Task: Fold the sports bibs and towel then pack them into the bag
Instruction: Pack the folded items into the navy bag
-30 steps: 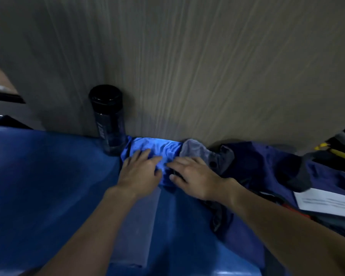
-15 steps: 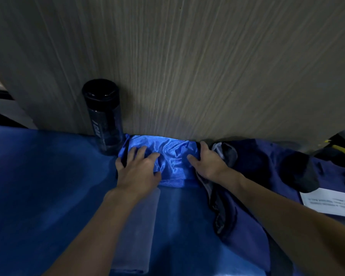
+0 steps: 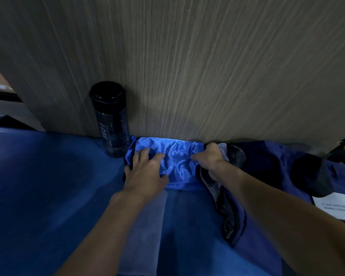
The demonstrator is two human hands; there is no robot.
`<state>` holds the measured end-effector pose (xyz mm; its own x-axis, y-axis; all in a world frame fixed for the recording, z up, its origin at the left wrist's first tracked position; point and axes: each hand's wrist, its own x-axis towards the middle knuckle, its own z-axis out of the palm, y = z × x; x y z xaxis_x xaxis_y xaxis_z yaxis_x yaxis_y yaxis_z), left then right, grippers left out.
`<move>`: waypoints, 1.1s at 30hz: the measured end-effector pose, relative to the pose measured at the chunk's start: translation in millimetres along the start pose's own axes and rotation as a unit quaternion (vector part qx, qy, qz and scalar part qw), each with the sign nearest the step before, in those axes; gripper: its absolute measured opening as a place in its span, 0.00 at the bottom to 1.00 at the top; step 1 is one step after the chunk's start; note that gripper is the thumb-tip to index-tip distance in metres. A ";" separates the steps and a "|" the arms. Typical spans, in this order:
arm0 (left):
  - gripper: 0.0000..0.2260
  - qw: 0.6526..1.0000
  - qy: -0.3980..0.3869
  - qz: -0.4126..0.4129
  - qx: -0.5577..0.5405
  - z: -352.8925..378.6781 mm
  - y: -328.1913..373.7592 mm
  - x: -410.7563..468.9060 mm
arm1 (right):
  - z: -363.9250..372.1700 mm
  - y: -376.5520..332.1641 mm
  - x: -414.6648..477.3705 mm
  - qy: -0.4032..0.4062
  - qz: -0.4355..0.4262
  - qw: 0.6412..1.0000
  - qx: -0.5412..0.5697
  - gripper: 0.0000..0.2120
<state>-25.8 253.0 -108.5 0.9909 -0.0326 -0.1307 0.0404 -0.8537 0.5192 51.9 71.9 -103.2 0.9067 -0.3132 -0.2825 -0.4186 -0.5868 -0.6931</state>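
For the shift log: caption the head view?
Left hand flat on the folded blue bib, right hand gripping its right edge, between black bottle and navy bag.

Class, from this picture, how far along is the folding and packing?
Done: blue bib looks folded; pale towel lies folded under the left forearm. In hand: left hand presses the bib, right hand curls at its edge beside the navy bag. Left: nothing visibly packed yet.

Left hand [image 3: 145,172] flat, palm down, fingers spread. Right hand [image 3: 209,159] knuckles up, fingers curled round grey cloth edge [image 3: 223,150]. Both forearms extended forward.
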 end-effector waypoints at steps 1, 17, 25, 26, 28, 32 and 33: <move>0.27 1.000 0.001 0.001 0.001 0.0 -0.2 0.2 | 0.0 -1.3 0.1 -0.006 0.007 1.000 0.013 0.12; 0.27 1.000 -0.010 0.006 -0.008 -2.9 1.5 -2.0 | -27.0 -18.8 -12.4 -0.106 -0.173 0.976 -0.086 0.18; 0.12 0.974 0.115 -0.056 -0.185 -10.0 7.1 0.5 | -24.9 -83.1 -39.9 -0.138 -0.148 0.974 -0.100 0.24; 0.08 0.956 0.144 -0.082 -0.243 -16.1 9.8 1.2 | -20.0 -87.3 -44.5 -0.150 -0.129 0.978 -0.059 0.25; 0.12 0.915 0.135 -0.123 -0.359 -28.8 13.4 3.2 | -8.3 -89.3 -50.9 -0.199 -0.102 0.973 0.054 0.24; 0.27 0.921 0.052 -0.143 -0.358 -32.6 7.0 3.5 | 12.6 -81.4 -58.2 -0.288 -0.060 0.937 0.188 0.15; 0.30 0.941 0.041 -0.141 -0.306 -30.4 4.9 2.6 | 14.9 -78.1 -56.6 -0.293 -0.059 0.931 0.209 0.15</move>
<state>-19.1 264.6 -80.7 0.9352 0.2127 -0.2832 0.3446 -0.3619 0.8662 34.0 146.6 -43.0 0.8685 0.2692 -0.4163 -0.3685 -0.2111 -0.9053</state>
